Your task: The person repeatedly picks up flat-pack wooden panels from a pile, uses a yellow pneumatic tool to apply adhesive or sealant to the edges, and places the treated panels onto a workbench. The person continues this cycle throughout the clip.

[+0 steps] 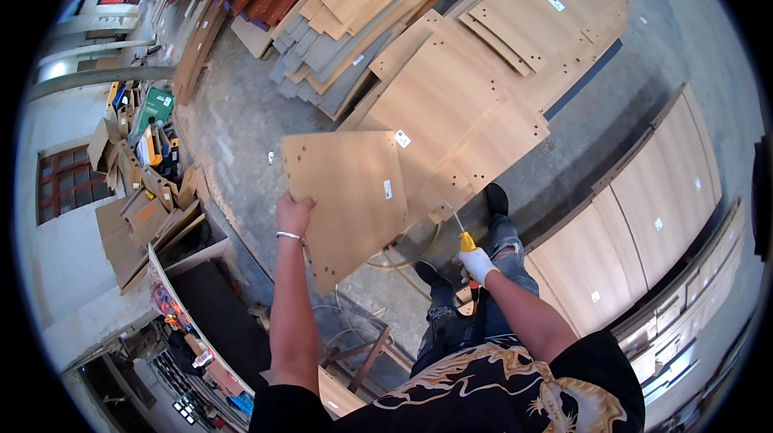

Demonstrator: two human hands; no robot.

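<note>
Woodgrain panel [350,204], flat, in left grip [295,214]; yellow slim-nozzled tool [467,242] in right grip [478,265].

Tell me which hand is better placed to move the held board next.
Probably the left hand: it grips the wooden board at its edge, whereas the gloved right hand is occupied with a yellow-handled tool.

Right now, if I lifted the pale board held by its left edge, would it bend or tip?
The pale board is probably stiff: it looks flat though the left fingers grip just one edge. That off-centre grip may let it tip or twist. Its smooth-looking face might be somewhat slippery.
</note>
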